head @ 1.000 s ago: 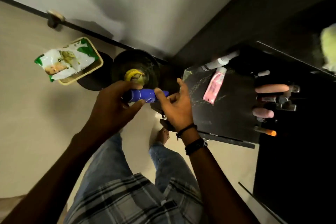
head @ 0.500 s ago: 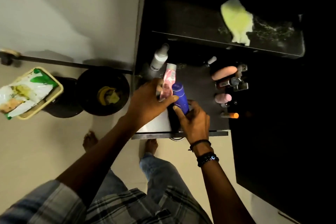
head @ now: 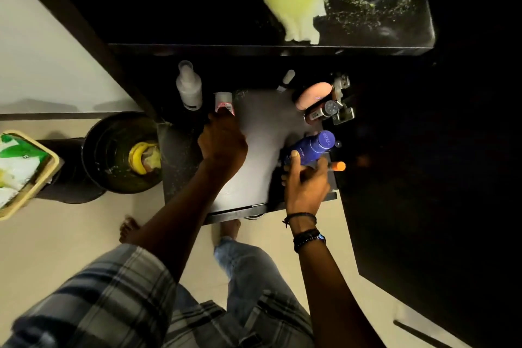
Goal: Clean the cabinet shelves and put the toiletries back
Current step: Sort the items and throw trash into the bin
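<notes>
My right hand (head: 306,185) grips a blue bottle (head: 312,148) at the right side of the dark lower shelf (head: 262,150). My left hand (head: 223,143) is closed around the lower end of a pink tube (head: 224,104) at the shelf's left back. A white spray bottle (head: 188,87) stands beside the tube. Pink and brown toiletries (head: 315,96) lie at the back right, and an orange-capped item (head: 337,166) sits by my right thumb. A yellow-green cloth (head: 291,0) lies on the upper shelf (head: 367,48).
A black bin (head: 113,155) with a banana peel stands on the floor to the left. A tan basket (head: 34,183) with a green-and-white packet is further left. The open cabinet door (head: 423,206) is dark on the right. My feet are below the shelf.
My right hand has carried the blue bottle from the shelf's middle to its right side. My left hand has moved back along the pink tube. The view has shifted closer to the cabinet.
</notes>
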Tool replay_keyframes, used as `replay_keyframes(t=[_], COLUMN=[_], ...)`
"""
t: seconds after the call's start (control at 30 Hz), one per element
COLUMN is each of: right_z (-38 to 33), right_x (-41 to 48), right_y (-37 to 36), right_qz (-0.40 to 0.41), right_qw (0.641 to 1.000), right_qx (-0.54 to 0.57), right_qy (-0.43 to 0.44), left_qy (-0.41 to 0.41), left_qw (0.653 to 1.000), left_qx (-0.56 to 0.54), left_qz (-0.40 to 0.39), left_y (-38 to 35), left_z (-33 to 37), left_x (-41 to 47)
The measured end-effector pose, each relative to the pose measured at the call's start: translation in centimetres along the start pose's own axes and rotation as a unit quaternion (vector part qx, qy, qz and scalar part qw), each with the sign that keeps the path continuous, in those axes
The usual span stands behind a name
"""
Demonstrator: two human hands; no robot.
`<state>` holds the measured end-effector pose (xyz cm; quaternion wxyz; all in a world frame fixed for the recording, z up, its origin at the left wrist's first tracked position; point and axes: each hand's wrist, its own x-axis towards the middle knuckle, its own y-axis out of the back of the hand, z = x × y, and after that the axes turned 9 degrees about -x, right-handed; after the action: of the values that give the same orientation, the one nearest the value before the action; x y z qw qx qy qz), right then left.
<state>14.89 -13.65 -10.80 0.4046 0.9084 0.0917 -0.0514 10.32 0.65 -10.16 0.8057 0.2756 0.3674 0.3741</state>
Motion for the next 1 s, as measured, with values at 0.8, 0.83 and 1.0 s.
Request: replay_keyframes(t=[0.8,0.83,1.0], right_z=[0.2,0.2,0.4], right_x=[2.5,2.5,2.6], right_y=[1.0,1.0,1.3], right_qz=[0.002,0.003,0.007], right_qw=[0.997,0.997,0.999], right_qx=[-0.077,-0.075,-0.049], right_qy=[0.028,0.025,0.01], left_qy=[-0.053,-0.074,-0.149], left_qw=[0.997,0.996,0.981], left_qx=[-0.031,-0.042,-0.101], left_qz=[0.043,0.02,-0.067], left_y=[-5.1,-5.2,-6.5], left_z=[2.9,3.0,3.7], left_x=[0.3,0.4,0.3])
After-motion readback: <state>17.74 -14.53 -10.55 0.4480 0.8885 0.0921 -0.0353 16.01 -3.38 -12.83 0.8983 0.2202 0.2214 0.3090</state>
